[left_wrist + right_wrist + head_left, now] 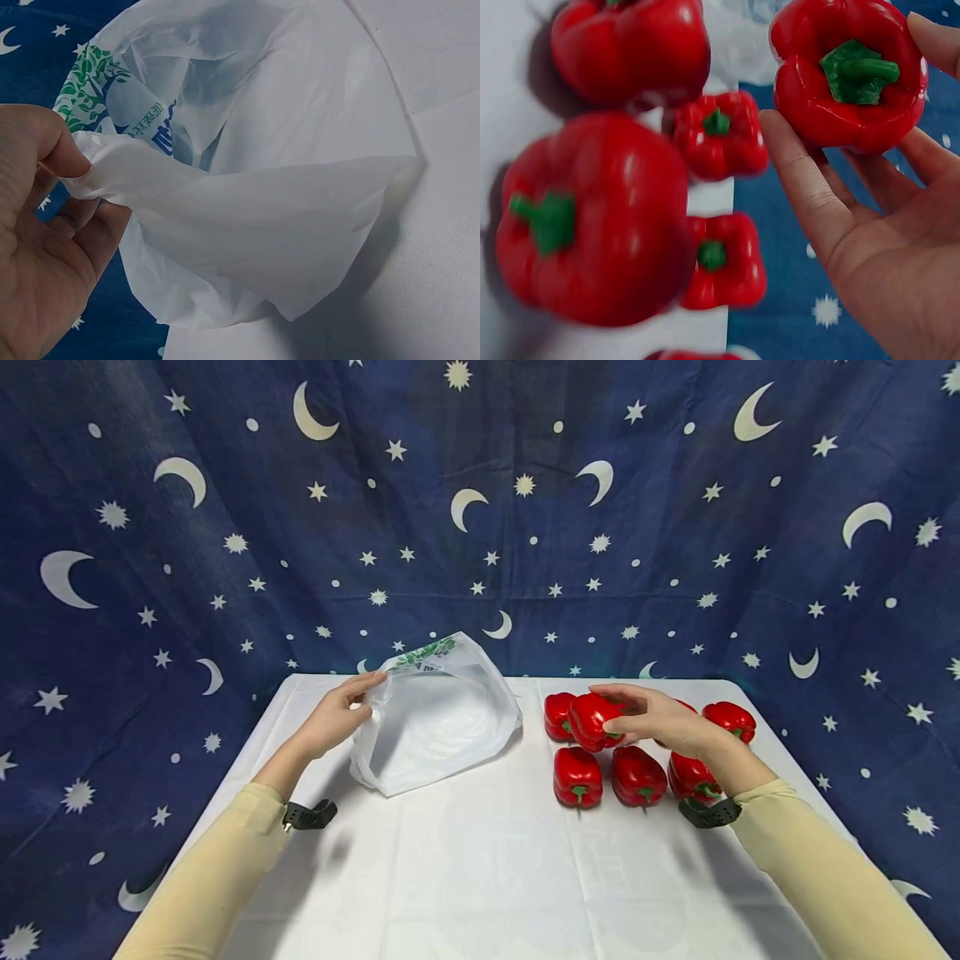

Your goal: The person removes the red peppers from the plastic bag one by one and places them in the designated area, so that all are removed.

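A thin white plastic bag [450, 718] with green and blue print stands with its mouth spread on the left half of the table. My left hand [333, 720] pinches its left rim between thumb and fingers, seen close in the left wrist view, where the bag [255, 225] looks empty inside. My right hand [663, 718] holds a red bell pepper [589, 722] above the others, thumb on one side and fingers on the other. In the right wrist view that bell pepper [847, 75] shows its green stem.
Several more red bell peppers lie in rows on the right: two in the front row [577, 777] [639, 777] beside another bell pepper [693, 777], with a bell pepper [730, 720] at the far right, some partly behind my right hand. A white cloth covers the table [480, 868]; a blue patterned curtain [525, 552] hangs behind.
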A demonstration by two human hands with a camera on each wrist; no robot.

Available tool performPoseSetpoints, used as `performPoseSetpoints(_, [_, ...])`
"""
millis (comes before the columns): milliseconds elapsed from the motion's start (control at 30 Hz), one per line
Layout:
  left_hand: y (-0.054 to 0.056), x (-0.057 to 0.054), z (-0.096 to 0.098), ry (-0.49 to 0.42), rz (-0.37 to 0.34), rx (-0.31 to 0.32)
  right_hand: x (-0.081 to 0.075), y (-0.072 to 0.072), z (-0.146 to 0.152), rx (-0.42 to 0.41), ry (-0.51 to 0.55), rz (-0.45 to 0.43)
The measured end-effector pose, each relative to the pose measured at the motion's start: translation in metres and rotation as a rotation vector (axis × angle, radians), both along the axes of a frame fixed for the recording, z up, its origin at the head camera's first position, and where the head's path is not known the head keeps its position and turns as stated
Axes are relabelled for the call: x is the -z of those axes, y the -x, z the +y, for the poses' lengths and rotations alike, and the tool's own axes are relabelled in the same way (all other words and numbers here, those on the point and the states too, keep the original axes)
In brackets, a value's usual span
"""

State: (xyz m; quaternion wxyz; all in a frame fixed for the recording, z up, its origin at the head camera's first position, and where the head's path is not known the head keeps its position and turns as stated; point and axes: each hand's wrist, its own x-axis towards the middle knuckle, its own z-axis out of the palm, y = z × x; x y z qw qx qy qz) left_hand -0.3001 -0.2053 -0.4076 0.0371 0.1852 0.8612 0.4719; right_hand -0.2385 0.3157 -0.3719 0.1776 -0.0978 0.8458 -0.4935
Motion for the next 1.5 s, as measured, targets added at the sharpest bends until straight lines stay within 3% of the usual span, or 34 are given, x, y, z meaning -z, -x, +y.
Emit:
performPoseSetpoints(133, [-0.001, 0.0, -0.001, 0.004, 0.003, -0.001, -0.002, -0.01, 0.02, 0.047, -0.041, 0.014])
performPoseSetpoints(433, [0.001, 0.002, -0.002, -0.001, 0.007, 0.001, -0.004, -0.031, 0.064, 0.084, 0.063, 0.045])
performPoseSetpoints(667, [0.0, -0.002, -0.001, -0.017, -0.006, 0.008, -0.004, -0.047, 0.102, 0.144, 0.085, 0.048])
performPoseSetpoints(1000, [-0.005, -0.005, 0.001, -0.029, -0.01, 0.008, 0.008, -0.063, 0.148, 0.213, 0.123, 0.04])
performPoseSetpoints(1500, [-0.002, -0.002, 0.0, -0.05, -0.013, 0.023, 0.038, -0.079, 0.201, 0.283, 0.026, -0.079])
